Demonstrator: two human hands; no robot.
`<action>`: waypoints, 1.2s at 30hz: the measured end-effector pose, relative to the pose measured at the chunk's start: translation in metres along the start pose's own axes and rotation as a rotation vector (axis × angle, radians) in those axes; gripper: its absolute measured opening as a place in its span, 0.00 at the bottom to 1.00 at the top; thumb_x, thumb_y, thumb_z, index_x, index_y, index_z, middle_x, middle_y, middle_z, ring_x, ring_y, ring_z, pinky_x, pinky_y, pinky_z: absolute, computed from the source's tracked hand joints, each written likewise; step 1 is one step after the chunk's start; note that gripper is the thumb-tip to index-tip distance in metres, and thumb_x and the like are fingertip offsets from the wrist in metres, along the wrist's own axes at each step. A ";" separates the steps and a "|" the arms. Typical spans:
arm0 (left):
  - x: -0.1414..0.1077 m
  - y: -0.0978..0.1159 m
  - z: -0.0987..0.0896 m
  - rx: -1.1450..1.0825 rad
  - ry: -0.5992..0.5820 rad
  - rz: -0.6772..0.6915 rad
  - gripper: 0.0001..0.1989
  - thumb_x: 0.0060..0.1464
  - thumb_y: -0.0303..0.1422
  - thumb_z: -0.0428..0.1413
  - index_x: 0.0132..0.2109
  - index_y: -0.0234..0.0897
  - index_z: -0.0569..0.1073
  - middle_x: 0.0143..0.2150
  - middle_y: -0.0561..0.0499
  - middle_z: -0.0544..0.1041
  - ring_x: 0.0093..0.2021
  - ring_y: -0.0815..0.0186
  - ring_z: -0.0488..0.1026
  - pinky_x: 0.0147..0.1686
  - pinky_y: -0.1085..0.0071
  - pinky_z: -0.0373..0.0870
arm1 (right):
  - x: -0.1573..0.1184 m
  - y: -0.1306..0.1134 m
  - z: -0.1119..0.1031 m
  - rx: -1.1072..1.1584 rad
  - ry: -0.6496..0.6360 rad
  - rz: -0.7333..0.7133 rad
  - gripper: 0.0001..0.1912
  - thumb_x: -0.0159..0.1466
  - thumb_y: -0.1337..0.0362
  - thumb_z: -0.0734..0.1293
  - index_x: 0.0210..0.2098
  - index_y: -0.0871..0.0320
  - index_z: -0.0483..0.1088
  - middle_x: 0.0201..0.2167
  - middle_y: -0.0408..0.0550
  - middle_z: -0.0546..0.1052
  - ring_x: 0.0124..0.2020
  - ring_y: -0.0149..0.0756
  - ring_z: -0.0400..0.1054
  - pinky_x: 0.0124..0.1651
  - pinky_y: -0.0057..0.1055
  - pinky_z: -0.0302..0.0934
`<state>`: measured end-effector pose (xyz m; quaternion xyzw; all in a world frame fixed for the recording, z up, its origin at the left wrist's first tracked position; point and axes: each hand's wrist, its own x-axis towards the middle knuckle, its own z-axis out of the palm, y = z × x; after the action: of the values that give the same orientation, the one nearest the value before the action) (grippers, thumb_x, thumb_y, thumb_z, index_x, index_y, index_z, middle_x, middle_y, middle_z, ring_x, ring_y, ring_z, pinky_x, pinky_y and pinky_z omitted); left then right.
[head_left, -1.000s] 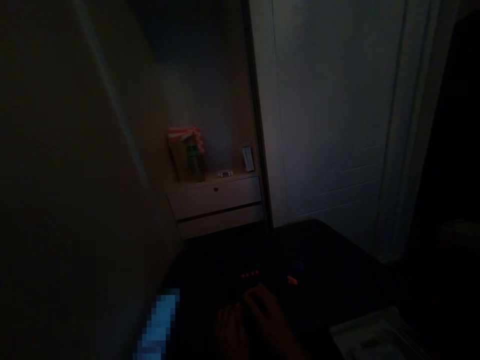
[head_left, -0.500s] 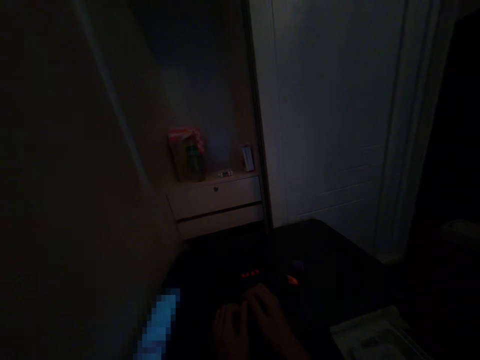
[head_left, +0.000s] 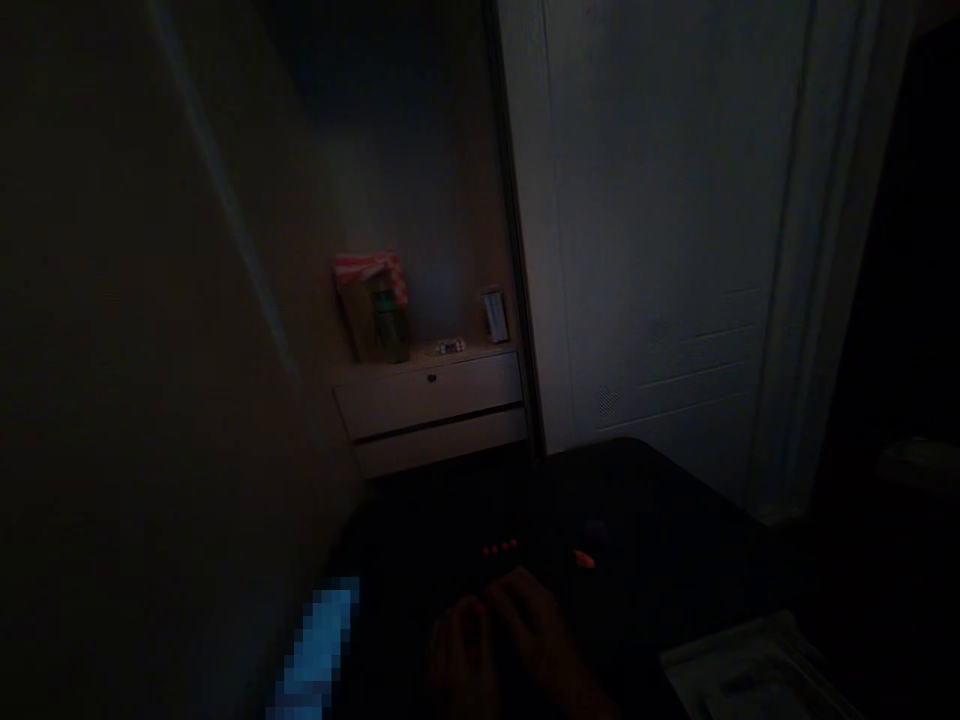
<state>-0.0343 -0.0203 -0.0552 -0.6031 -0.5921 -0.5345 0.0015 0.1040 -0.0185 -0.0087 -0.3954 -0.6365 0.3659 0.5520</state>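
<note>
- Left hand (head_left: 457, 655) and right hand (head_left: 536, 635) curl close together; one cannot tell, in this dark, whether either grips anything;
- four red dots (head_left: 505, 547) show in a row just beyond, against the black table (head_left: 637, 490);
- small, slow finger movements suit such dimness.

Red dots (head_left: 495, 549): four tiny ones in a pretty neat row on the dark table (head_left: 660, 530), evenly spaced, right end a touch farther away than the left
Orange piece (head_left: 584, 560): small, kinda longish, lying slanted with its right end nearer, off to the right of the dots
Purplish lump (head_left: 595, 532): super dim, outline mostly lost, just on the far side of the orange one
</note>
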 end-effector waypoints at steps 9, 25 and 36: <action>-0.002 0.003 0.003 0.069 0.068 0.092 0.25 0.67 0.51 0.45 0.43 0.40 0.80 0.40 0.46 0.84 0.40 0.59 0.81 0.41 0.62 0.77 | 0.000 -0.007 -0.001 0.030 0.010 -0.002 0.13 0.71 0.55 0.62 0.37 0.55 0.74 0.37 0.47 0.78 0.41 0.39 0.73 0.47 0.33 0.65; 0.002 0.010 -0.005 0.091 0.064 0.208 0.20 0.65 0.48 0.49 0.37 0.41 0.78 0.32 0.49 0.81 0.33 0.62 0.79 0.33 0.67 0.77 | 0.000 -0.003 0.000 0.012 0.012 -0.007 0.15 0.71 0.53 0.63 0.37 0.55 0.75 0.37 0.47 0.78 0.40 0.38 0.72 0.46 0.32 0.66; 0.000 0.005 0.003 0.083 0.090 0.186 0.22 0.67 0.48 0.46 0.42 0.40 0.80 0.39 0.47 0.84 0.39 0.60 0.81 0.40 0.64 0.77 | 0.000 0.000 -0.001 -0.010 -0.003 -0.018 0.14 0.71 0.54 0.62 0.38 0.55 0.75 0.39 0.48 0.79 0.42 0.39 0.73 0.48 0.34 0.66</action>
<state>-0.0290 -0.0194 -0.0532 -0.6302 -0.5546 -0.5335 0.1029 0.1046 -0.0185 -0.0083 -0.3920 -0.6426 0.3582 0.5523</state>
